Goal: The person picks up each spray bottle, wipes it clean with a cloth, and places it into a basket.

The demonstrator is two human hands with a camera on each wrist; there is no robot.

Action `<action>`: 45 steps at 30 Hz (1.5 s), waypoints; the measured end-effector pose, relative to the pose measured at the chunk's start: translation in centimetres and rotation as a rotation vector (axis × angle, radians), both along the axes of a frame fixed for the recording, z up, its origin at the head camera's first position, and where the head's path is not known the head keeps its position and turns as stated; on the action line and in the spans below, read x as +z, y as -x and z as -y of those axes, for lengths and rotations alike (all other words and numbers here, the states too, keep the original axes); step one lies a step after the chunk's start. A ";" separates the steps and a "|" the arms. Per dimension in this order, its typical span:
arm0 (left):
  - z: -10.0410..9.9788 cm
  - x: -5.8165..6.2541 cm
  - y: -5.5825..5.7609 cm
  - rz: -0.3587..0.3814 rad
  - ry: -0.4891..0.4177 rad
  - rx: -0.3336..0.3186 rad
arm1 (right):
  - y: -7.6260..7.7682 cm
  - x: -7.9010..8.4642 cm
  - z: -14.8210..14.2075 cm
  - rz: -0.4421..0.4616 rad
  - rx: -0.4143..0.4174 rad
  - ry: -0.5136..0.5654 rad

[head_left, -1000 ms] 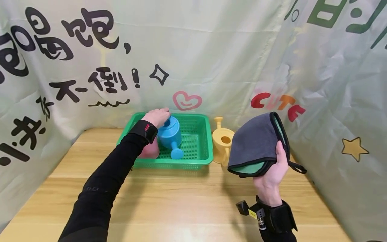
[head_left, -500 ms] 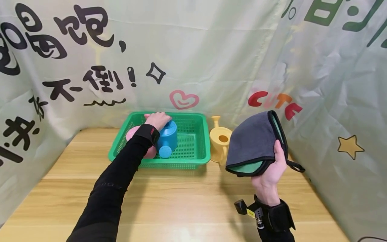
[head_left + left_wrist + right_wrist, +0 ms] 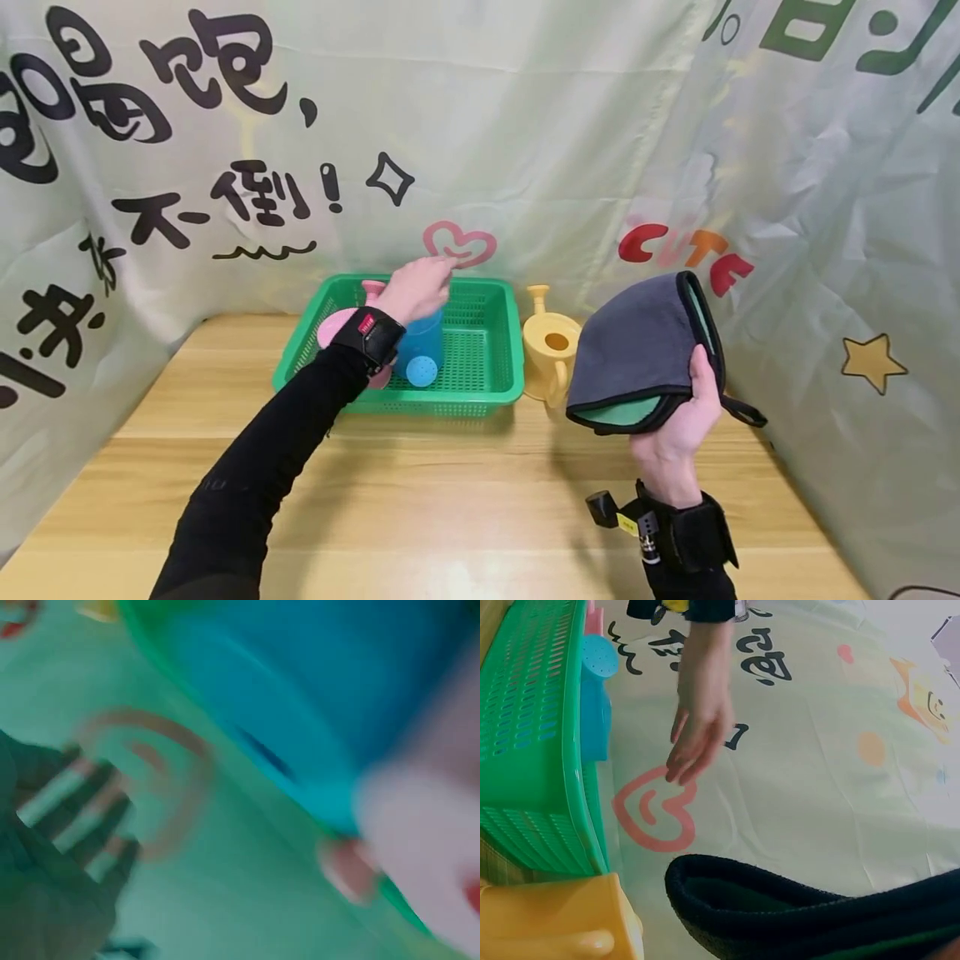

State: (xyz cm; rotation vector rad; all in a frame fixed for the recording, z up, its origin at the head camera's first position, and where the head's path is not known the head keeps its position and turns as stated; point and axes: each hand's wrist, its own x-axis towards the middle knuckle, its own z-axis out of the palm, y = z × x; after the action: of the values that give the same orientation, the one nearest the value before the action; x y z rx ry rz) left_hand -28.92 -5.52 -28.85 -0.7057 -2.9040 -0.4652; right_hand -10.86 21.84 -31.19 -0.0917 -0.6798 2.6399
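My left hand [image 3: 416, 289] hovers above the green basket [image 3: 513, 337], its fingers loose and holding nothing; the right wrist view shows this hand [image 3: 699, 727] raised off the blue watering can [image 3: 595, 712]. That can [image 3: 422, 342] stands inside the basket below the hand, its sprinkler head pointing toward me. Partly hidden by my left wrist, a pink watering can [image 3: 335, 323] stands to its left. My right hand [image 3: 678, 429] grips a folded grey cloth [image 3: 637, 346] with green lining, black edging and a hanging loop, held up above the table. The left wrist view is blurred.
A yellow watering can [image 3: 551, 340] stands just outside the basket's right side, close to the cloth. The wooden table [image 3: 450, 492] is bounded by a printed fabric backdrop [image 3: 510, 125] behind and at both sides.
The blue watering can has shifted left and turned beside the pink one. My left hand has let go of it and risen to the right. The right hand keeps the cloth in place.
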 end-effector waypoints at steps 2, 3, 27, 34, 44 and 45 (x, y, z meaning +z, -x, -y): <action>-1.9 0.2 -1.4 0.030 -0.154 0.017 | 0.0 0.0 -0.2 -0.001 -0.010 0.013; -2.9 0.1 -2.1 0.058 -0.240 0.018 | 0.0 0.0 -0.3 0.002 -0.014 0.026; -15.8 -5.7 -11.2 0.745 -1.094 0.102 | 0.1 0.0 -0.9 -0.061 -0.166 0.074; -16.7 -7.4 -11.7 0.658 -1.011 0.018 | 0.2 0.1 -0.8 -0.058 -0.180 0.061; -16.6 -8.8 -11.8 0.566 -0.900 -0.080 | 0.2 0.1 -1.2 -0.034 -0.184 0.067; -16.5 -9.0 -11.8 0.552 -0.884 -0.083 | 0.2 0.1 -1.2 -0.034 -0.182 0.068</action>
State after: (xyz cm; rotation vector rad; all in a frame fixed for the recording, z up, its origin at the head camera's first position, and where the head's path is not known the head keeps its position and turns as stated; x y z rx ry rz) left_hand -17.13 10.98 -37.83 -0.5903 -2.6106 -2.0339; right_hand -11.04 23.04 -31.10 -0.1220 -0.5435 2.4835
